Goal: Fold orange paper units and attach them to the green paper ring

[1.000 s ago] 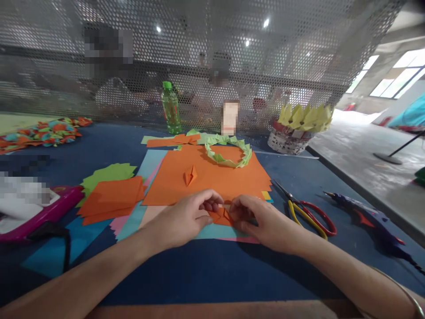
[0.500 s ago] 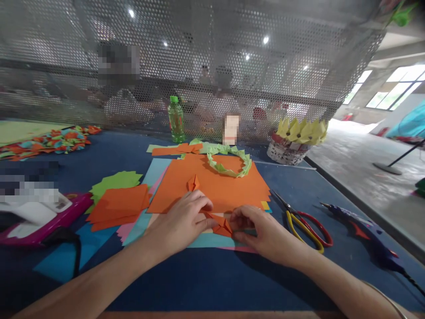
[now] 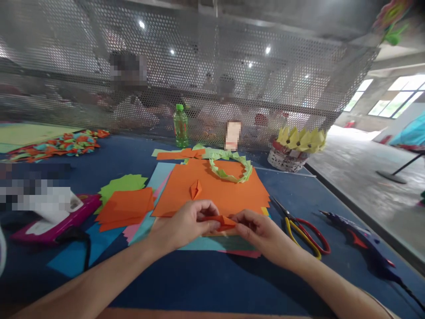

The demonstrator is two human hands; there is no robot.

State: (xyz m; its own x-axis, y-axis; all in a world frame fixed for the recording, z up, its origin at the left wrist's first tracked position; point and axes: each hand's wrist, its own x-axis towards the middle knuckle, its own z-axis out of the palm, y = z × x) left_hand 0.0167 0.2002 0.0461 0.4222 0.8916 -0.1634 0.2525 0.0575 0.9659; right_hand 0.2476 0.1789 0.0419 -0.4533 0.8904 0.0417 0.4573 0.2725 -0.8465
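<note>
My left hand (image 3: 186,223) and my right hand (image 3: 259,232) meet over a small folded orange paper piece (image 3: 221,220), each pinching one end just above the stacked coloured sheets. Behind the hands lies a stack of large orange sheets (image 3: 215,188). On that stack sit a finished orange folded piece (image 3: 195,189) and a light green folded paper ring (image 3: 230,165).
Small orange squares (image 3: 126,206) and green squares (image 3: 124,184) lie at left, next to a pink case (image 3: 56,217). Scissors (image 3: 303,230) and a blue glue gun (image 3: 358,237) lie at right. A green bottle (image 3: 181,125), a basket of yellow pieces (image 3: 294,148) and a perforated metal screen (image 3: 212,75) stand behind.
Both hands have lifted the orange piece slightly and turned it flatter, edge on. The camera has tilted up a little.
</note>
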